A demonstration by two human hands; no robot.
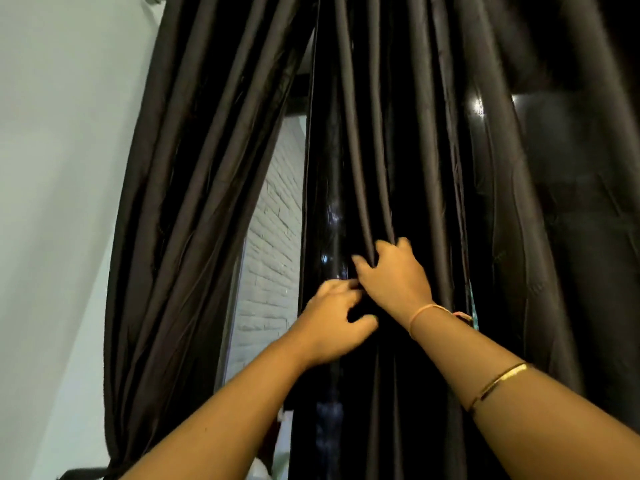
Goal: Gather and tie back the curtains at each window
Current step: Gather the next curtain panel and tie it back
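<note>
White wall fills the left side. Next to it hangs a dark brown curtain, pulled in tight near the bottom left corner. A white brick wall shows through the gap beside it. Then comes a second dark curtain, hanging in long folds in the middle. The left hand is at this curtain with its fingers bent, but it is blurry, so it is not clear if it holds the cloth. The right hand is just above, right beside it, with its fingers curled round a bunch of folds. A thin pink string and a gold bangle sit on that arm. A dark shiny pane is on the right.
</note>
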